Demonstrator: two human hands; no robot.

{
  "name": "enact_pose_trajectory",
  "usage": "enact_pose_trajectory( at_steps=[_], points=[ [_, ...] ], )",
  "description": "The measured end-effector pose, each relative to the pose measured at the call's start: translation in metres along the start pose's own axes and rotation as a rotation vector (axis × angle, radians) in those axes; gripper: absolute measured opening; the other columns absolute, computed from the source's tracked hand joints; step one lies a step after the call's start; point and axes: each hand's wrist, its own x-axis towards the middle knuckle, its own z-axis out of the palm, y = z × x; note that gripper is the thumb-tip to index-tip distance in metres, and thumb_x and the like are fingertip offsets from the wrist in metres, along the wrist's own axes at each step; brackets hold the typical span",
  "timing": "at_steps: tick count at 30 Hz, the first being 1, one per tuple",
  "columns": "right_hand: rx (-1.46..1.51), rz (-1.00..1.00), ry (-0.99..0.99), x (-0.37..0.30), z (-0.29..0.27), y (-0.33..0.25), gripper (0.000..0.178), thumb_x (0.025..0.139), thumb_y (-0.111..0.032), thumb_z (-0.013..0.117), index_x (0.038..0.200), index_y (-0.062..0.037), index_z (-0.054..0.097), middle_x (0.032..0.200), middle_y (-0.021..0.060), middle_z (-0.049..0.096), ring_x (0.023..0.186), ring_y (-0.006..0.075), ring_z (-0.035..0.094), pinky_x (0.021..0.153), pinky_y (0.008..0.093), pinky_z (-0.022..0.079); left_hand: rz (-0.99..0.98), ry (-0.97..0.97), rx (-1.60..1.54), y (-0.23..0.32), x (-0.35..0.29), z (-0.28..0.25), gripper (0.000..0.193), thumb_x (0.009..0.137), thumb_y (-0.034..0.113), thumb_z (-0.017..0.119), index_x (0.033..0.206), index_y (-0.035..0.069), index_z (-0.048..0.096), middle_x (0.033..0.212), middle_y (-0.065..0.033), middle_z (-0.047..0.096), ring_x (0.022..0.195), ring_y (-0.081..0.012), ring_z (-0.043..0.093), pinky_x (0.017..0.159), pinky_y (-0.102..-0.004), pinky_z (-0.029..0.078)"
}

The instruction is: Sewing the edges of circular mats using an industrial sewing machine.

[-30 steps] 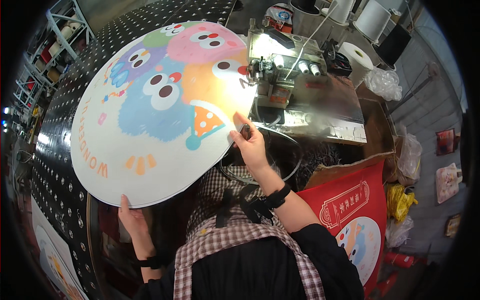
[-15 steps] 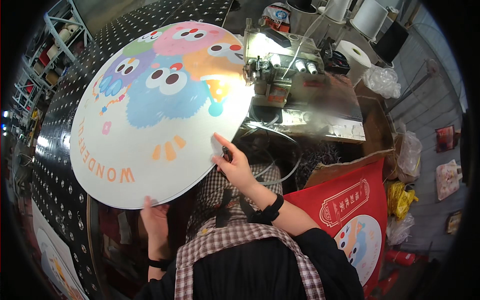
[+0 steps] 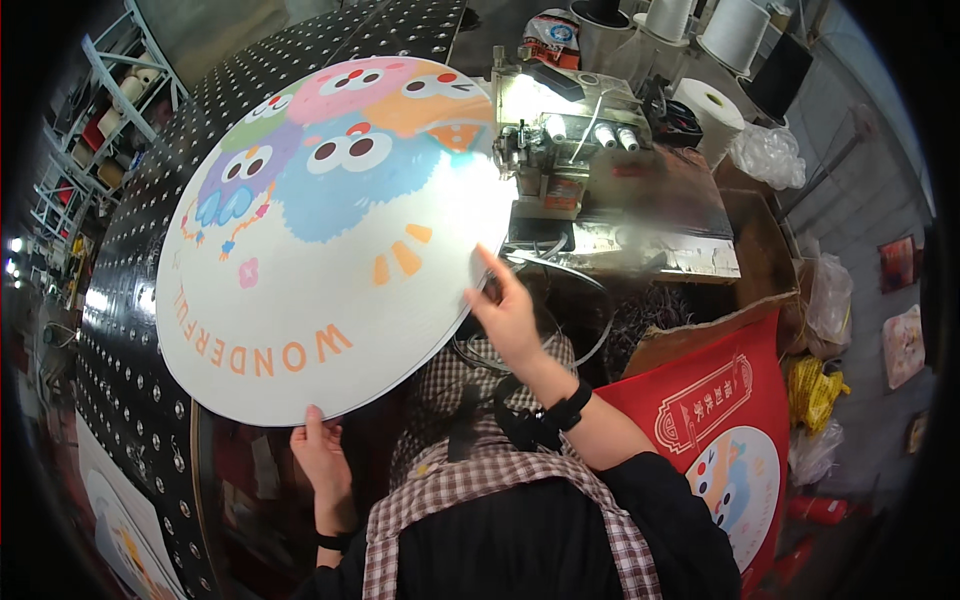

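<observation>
A large round mat [image 3: 300, 290], white with fuzzy cartoon faces, lies on the dark studded table. Its right edge is at the lit head of a sewing machine [image 3: 515, 140]. My left hand [image 3: 322, 455] pinches the near rim, thumb on top and fingers lower. At the right rim, just below the machine, my right hand [image 3: 508, 310] has the mat's edge between thumb and fingers. Something small and dark shows inside that hand, too hidden to name.
Thread cones [image 3: 735, 35] stand behind the machine. An open cardboard box [image 3: 700, 330] with dark scraps sits to its right. A red printed sheet [image 3: 700, 420] hangs at my right. More printed pieces [image 3: 125, 530] lie at lower left; shelves [image 3: 130, 80] stand far left.
The mat has turned counterclockwise, its near rim sliding right and its right side away from me. My right hand moved up and right with it. My left thumb has come onto the near rim.
</observation>
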Motion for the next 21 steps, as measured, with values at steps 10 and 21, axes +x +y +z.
enact_pose_trajectory(
  at_steps=[10, 21],
  points=[
    [-0.104, 0.011, -0.089, -0.013, 0.008, 0.006, 0.054, 0.08, 0.003, 0.055, 0.131, -0.0056, 0.041, 0.084, 0.0003, 0.054, 0.063, 0.0045, 0.045, 0.058, 0.019, 0.041, -0.038, -0.062, -0.24, 0.014, 0.014, 0.005, 0.035, 0.09, 0.03, 0.049, 0.114, 0.006, 0.046, 0.102, -0.0064, 0.059, 0.09, -0.0139, 0.058, 0.07, -0.0275, 0.047],
    [0.017, -0.051, -0.017, 0.012, -0.005, -0.003, 0.054, 0.081, 0.006, 0.054, 0.132, -0.0036, 0.037, 0.101, 0.0015, 0.054, 0.078, 0.0035, 0.049, 0.067, 0.0185, 0.042, 0.033, 0.061, -0.03, 0.017, 0.032, -0.035, 0.009, 0.086, 0.018, 0.058, 0.088, 0.009, 0.057, 0.076, 0.003, 0.06, 0.064, -0.0049, 0.054, 0.059, -0.0179, 0.039]
  ],
)
